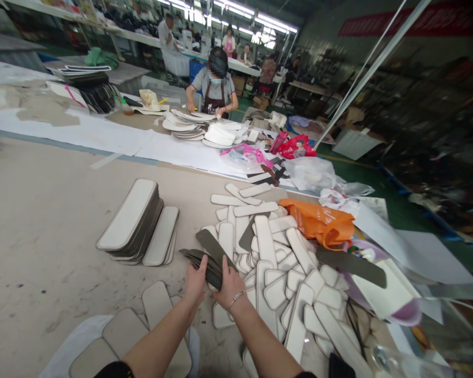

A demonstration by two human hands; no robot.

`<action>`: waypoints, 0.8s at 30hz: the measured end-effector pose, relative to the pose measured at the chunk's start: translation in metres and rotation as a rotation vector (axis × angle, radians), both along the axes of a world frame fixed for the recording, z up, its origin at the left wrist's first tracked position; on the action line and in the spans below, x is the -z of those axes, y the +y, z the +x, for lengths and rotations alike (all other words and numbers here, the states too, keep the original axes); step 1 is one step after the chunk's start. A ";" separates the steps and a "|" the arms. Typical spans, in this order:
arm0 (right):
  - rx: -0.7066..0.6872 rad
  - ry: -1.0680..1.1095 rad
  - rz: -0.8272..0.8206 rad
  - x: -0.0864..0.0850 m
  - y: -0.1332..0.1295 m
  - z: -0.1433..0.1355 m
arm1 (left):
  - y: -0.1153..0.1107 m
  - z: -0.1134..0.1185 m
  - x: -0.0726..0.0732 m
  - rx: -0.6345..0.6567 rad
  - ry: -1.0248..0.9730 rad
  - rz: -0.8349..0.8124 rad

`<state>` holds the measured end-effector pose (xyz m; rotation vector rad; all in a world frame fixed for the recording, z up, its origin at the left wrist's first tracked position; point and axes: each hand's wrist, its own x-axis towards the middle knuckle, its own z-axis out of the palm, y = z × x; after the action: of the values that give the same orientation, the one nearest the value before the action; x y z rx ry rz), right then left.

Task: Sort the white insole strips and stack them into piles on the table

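Between my two hands is a bundle of thin dark grey strips, its layered edges showing. My left hand grips its near left side, thumb on top. On the right side my right hand, with a bracelet at the wrist, closes on the same bundle. A loose dark strip lies just beyond the hands. To the right spreads a heap of white rounded pieces with dark edges. Left of my hands stand a tall neat stack of such pieces and a lower one beside it.
Larger beige rounded pieces lie near my left forearm. An orange bag, clear plastic bags and a purple tray sit at the right. Across the table, a person handles white pieces.
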<state>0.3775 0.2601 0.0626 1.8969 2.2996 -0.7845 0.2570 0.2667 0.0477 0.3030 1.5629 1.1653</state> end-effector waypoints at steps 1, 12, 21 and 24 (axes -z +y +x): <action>0.012 -0.011 -0.007 0.001 0.001 0.001 | -0.002 -0.001 -0.001 -0.012 -0.013 0.000; -0.035 -0.113 0.023 -0.003 0.031 -0.004 | -0.029 0.006 0.002 -0.118 -0.088 0.006; 0.163 0.499 0.103 -0.066 0.024 0.007 | -0.035 -0.007 -0.016 0.132 -0.134 0.358; 0.134 0.829 0.166 -0.089 0.016 -0.003 | -0.024 -0.009 -0.056 0.276 -0.008 0.429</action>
<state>0.3741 0.2762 0.1518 2.0706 2.7330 -1.7130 0.2483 0.2432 0.1034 0.7705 1.2058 1.2693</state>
